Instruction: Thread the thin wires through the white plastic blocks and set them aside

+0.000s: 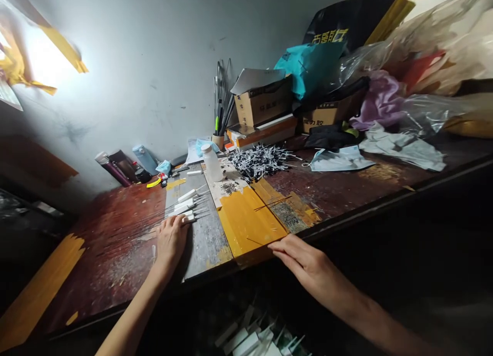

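Note:
My left hand lies at the near end of a row of white blocks with thin dark rods, its fingers together on the nearest white block. At the table's front edge, my right hand pinches the end of a thin rod that lies over the yellow-taped strip. Two more thin rods cross that strip farther back. Behind it are a small heap of short metal pins and a large pile of black and white pieces.
A white bottle stands behind the yellow strip. Flasks line the wall at the left. Cardboard boxes, a face mask and cloths fill the back right. Below the front edge sit more white blocks.

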`<state>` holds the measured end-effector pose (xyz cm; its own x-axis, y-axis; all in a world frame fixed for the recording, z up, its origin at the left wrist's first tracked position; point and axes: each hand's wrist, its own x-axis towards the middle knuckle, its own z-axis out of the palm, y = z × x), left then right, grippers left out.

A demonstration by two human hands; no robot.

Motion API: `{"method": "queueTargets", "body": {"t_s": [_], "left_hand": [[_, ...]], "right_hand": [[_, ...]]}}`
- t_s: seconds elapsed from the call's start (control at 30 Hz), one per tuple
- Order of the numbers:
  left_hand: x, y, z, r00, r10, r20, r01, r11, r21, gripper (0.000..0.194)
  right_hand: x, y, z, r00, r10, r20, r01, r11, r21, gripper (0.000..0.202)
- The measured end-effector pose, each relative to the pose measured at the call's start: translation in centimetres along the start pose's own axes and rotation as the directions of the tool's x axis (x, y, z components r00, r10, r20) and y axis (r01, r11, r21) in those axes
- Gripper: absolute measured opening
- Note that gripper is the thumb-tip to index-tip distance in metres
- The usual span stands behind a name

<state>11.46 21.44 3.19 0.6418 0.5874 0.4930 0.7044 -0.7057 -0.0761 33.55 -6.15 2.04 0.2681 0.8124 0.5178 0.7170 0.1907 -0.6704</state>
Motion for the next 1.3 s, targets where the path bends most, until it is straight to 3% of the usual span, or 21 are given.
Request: {"method": "queueTargets", "body": {"t_s": [0.1,0.2,0.23,0.3,0.37,0.47,0.5,0.57,0.7,0.87,0.97,1.07,1.2,1.3], "left_hand": [[0.0,0.7,-1.0,1.000,0.022,-0.001,-0.022,1.000,-0.012,0.018],[-1.9,2.4,-3.9,0.995,0.100,-0.018,-0.102,0.978,-0.181,0.017],[-2.9,3.1,-5.1,0.995,0.101,0.012,-0.093,0.953,-0.287,0.017],[-5.2,4.8,-7.5,0.975,0.091,0.200,0.036,0.830,-0.556,0.019],[-7.4,6.4,-9.3,0.880,0.123,0.459,0.300,0.605,-0.737,0.024],[-9.5,8.0,-10.0,0.690,0.184,0.700,0.648,0.273,-0.710,0.034],[-9.9,8.3,-9.8,0.656,0.193,0.730,0.702,0.202,-0.683,0.037],[-10.4,8.4,-9.0,0.629,0.210,0.749,0.743,0.123,-0.658,0.039],[-11.4,8.4,-7.7,0.652,0.213,0.728,0.736,0.055,-0.675,0.032],[-12.4,9.3,-7.6,0.677,0.162,0.718,0.725,0.019,-0.689,0.032],[-12.5,10.0,-7.6,0.692,0.098,0.716,0.712,0.075,-0.698,0.038],[-12.9,10.5,-7.1,0.744,-0.015,0.668,0.664,0.123,-0.737,0.033],[-14.0,10.5,-5.3,0.860,-0.188,0.474,0.507,0.220,-0.833,0.023],[-15.7,10.3,-3.3,0.893,-0.293,0.342,0.432,0.343,-0.834,0.019]], "right_hand": [[-1.5,-0.8,1.7,0.997,0.069,0.029,-0.072,0.990,0.125,0.022],[-2.0,-1.3,2.7,0.988,0.149,0.031,-0.152,0.968,0.199,0.023],[-1.9,-1.5,2.9,0.983,0.179,0.031,-0.182,0.958,0.220,0.023],[-1.7,-2.0,3.3,0.973,0.227,0.045,-0.231,0.935,0.270,0.021],[-1.3,-2.8,3.8,0.969,0.230,0.087,-0.246,0.910,0.333,0.020],[-0.8,-4.1,4.4,0.970,0.151,0.193,-0.222,0.874,0.433,0.020],[-0.7,-4.5,4.5,0.967,0.122,0.222,-0.214,0.863,0.458,0.020],[-0.6,-5.1,4.6,0.962,0.078,0.263,-0.202,0.850,0.487,0.023],[-0.8,-5.4,4.4,0.945,0.049,0.322,-0.210,0.849,0.485,0.029],[-1.2,-5.7,4.2,0.927,0.117,0.356,-0.266,0.875,0.405,0.026],[-1.3,-6.0,4.3,0.915,0.149,0.375,-0.297,0.878,0.375,0.023],[-1.7,-6.2,4.8,0.906,0.180,0.383,-0.316,0.890,0.328,0.020],[-2.7,-6.1,4.9,0.885,0.225,0.407,-0.351,0.897,0.268,0.017],[-2.9,-5.1,3.2,0.867,0.234,0.439,-0.348,0.916,0.201,0.017]]}}
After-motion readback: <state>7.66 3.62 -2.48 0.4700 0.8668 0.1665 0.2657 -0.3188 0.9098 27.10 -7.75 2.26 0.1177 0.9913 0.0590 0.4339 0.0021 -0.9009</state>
